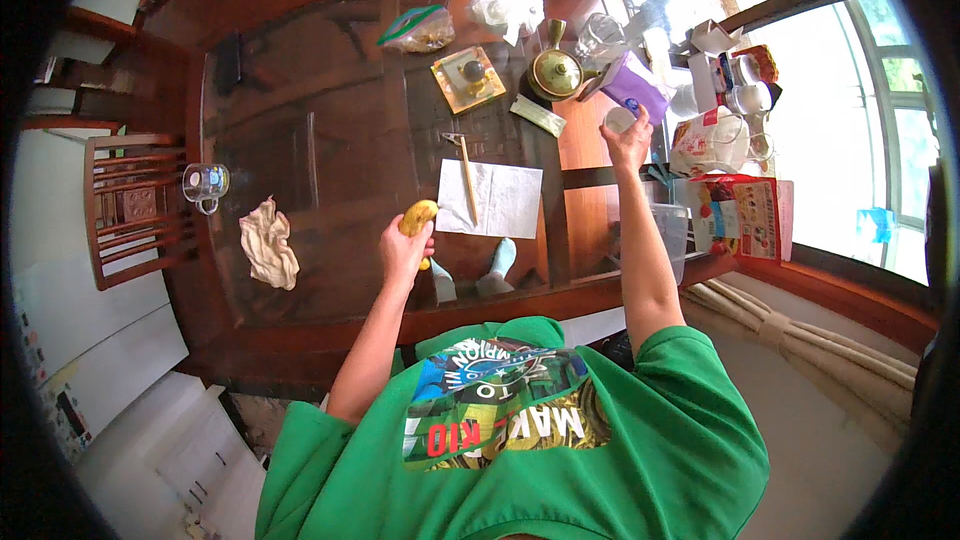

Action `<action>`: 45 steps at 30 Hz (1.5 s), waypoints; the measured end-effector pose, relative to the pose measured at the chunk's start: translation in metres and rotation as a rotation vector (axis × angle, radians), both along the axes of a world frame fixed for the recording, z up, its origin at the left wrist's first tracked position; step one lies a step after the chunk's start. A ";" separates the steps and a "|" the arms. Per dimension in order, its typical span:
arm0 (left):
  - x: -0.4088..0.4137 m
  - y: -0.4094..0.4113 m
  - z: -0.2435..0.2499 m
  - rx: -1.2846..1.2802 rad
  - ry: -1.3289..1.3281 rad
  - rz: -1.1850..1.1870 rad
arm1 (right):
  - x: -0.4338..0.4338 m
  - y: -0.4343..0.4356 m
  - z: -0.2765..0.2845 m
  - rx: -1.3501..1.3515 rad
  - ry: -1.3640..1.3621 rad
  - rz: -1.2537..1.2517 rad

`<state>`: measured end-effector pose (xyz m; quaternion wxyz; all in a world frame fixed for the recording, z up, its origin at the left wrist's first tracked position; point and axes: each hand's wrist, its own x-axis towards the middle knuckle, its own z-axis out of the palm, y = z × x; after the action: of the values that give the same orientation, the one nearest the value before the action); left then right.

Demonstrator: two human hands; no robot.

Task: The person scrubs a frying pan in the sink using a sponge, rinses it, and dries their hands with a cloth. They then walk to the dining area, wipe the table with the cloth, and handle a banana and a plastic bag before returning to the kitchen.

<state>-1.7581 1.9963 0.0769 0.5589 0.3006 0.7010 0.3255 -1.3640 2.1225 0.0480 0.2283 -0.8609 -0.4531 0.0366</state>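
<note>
My left hand [406,249] is closed around a yellow banana [418,217] with brown marks, at the table's near side. One end sticks out above the fingers, and a bit of yellow shows below them. Reaching to the right, my right hand [628,141] has its fingers on a small round whitish cup or container [619,120]. It is beside a purple soft pack [637,88], probably tissues. Between my hands lies a creased white sheet of paper [517,199] with a wooden pencil or stick [469,180] across it.
Beyond the paper are a pale sachet [538,115], a lidded teapot [555,73], a square box [456,87] with a dark knob, and a zip bag [424,30]. A cloth [268,244] and a glass mug [205,186] are at left. Packages, including a red one [739,214], crowd the right.
</note>
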 end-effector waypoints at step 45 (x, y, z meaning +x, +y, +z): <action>0.055 -0.016 0.007 0.041 -0.058 -0.211 | -0.055 -0.091 -0.033 -0.199 -0.149 -0.004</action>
<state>-1.7027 1.9801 0.0835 0.6038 0.3745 0.6421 0.2880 -1.4185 2.0317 0.0147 0.1076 -0.8805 -0.4614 0.0170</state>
